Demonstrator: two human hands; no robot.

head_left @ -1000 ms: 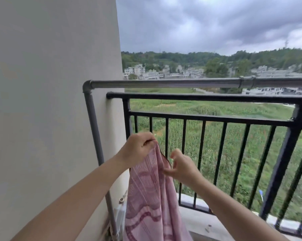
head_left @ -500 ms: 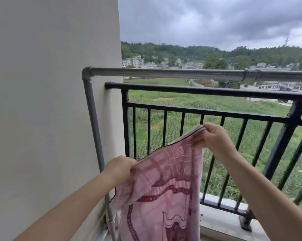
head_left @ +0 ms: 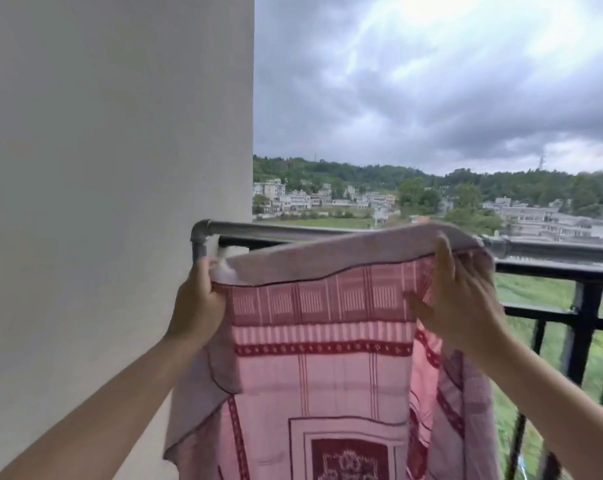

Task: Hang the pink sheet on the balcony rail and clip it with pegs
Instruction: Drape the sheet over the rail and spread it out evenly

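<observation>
The pink sheet [head_left: 324, 358], patterned in dark red, is spread wide in front of me and lifted to the height of the grey metal balcony rail [head_left: 258, 230]. Its top edge folds over toward the rail and hides the rail's middle stretch. My left hand [head_left: 198, 303] grips the sheet's upper left corner, close to the rail's elbow joint. My right hand [head_left: 456, 299] holds the upper right part, thumb in front and fingers over the top edge. No pegs are in view.
A plain white wall [head_left: 113, 202] fills the left side, right up to the rail's elbow. Below the grey rail runs a black railing [head_left: 584, 317] with vertical bars. Fields, houses and a cloudy sky lie beyond.
Both hands have risen from waist height to rail level and moved apart, spreading the sheet out. Its top edge now reaches over the grey rail.
</observation>
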